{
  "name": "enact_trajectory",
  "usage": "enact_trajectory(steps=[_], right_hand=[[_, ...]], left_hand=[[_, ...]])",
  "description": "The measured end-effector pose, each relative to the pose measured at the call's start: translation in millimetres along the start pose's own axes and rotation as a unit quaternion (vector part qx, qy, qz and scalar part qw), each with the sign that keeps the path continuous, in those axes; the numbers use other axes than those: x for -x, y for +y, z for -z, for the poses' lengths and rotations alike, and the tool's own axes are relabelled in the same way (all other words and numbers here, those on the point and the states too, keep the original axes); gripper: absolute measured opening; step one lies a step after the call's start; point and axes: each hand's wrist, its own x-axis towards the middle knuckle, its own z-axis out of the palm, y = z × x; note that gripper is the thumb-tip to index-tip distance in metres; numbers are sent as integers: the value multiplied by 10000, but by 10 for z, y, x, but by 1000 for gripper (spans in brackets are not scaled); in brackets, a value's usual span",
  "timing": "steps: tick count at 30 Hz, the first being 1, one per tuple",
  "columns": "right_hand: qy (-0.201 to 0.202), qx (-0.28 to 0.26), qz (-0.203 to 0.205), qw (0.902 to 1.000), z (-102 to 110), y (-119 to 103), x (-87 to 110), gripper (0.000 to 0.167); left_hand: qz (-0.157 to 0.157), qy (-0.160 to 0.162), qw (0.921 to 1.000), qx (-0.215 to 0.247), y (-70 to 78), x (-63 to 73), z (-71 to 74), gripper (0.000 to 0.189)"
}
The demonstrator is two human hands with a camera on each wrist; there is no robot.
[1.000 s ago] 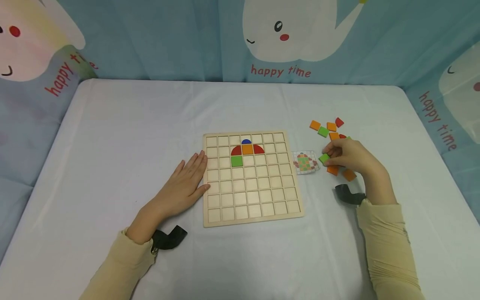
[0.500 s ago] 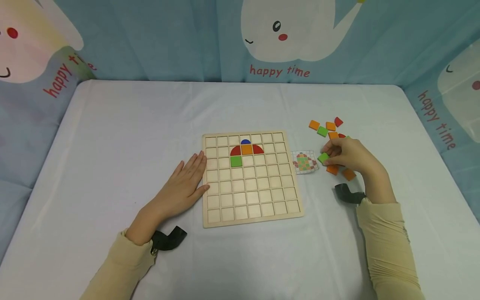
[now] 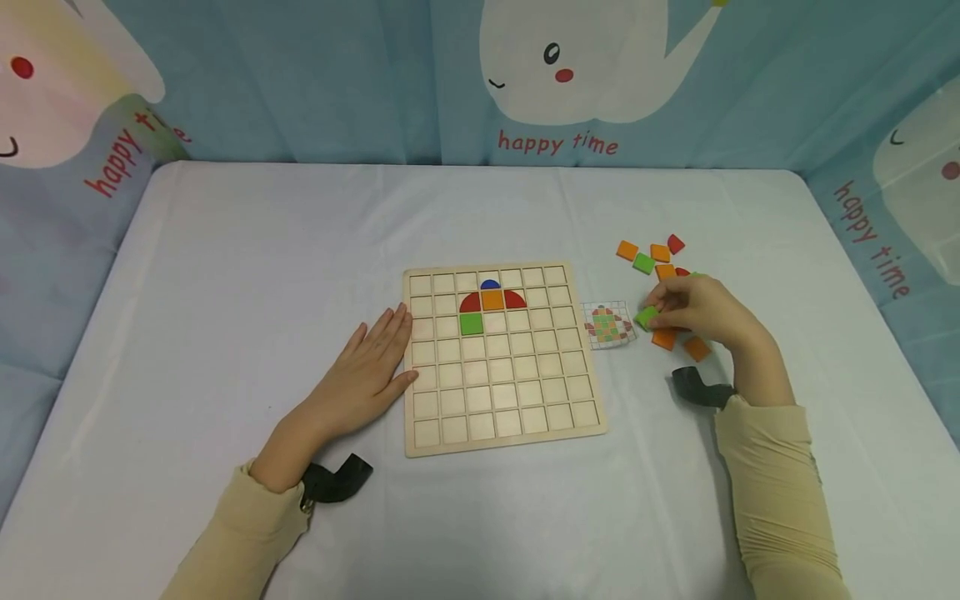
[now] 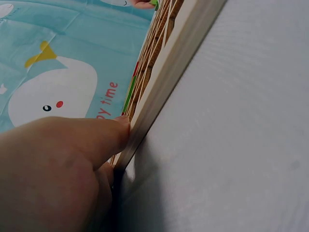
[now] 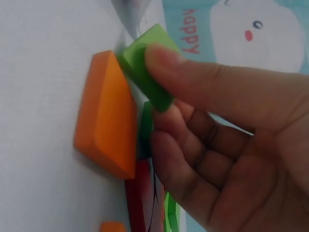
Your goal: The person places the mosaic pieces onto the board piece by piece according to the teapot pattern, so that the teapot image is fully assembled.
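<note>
A wooden grid board (image 3: 478,402) lies on the white-covered table. My left hand (image 3: 356,383) rests at its left edge with straight fingers, the fingertips and thumb right at the rim. In the left wrist view, the thumb (image 4: 111,137) lies against the board's side. At the right, my right hand (image 3: 708,310) pinches a green square tile (image 5: 155,36) between thumb and fingers, tilted close beside an orange tile (image 5: 108,116). On the board's upper rows sit a blue half-round (image 3: 490,284), an orange square (image 3: 492,300), red quarter-rounds (image 3: 470,303) and a green square (image 3: 471,323).
Between board and right hand lies a small pattern card (image 3: 607,326). Loose orange, green and red tiles lie behind and below the right hand, among them an orange tile (image 3: 627,249) and a red tile (image 3: 676,243). A blue printed curtain (image 3: 360,83) borders the table's back.
</note>
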Motion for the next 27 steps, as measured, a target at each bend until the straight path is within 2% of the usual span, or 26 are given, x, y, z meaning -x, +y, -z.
enact_trajectory(steps=[4, 9, 12, 15, 18, 21, 27], right_hand=[[19, -400, -26, 9992, 30, 16, 17, 19], [221, -803, 2, 9965, 56, 35, 27, 21], [354, -1001, -128, 9943, 64, 33, 25, 24], [538, -1320, -339, 9892, 56, 6, 25, 24], [679, -1645, -360, 9834, 37, -60, 27, 23], [664, -1808, -169, 9811, 10, -158, 4, 23], [373, -1835, 233, 9820, -64, -415, -112, 25]], left_hand=[[-35, 41, 10000, 5, 1, 8, 1, 70], [-52, 82, 10000, -3, 3, 9, -1, 70], [-52, 89, 9999, -8, 7, 8, 2, 70], [-61, 101, 9999, 15, 10, 10, 5, 70], [-96, 128, 9999, 36, 9, 15, 1, 69], [-130, 172, 9998, 53, 5, 20, -6, 69], [-75, 119, 9999, 37, -10, 21, -15, 70]])
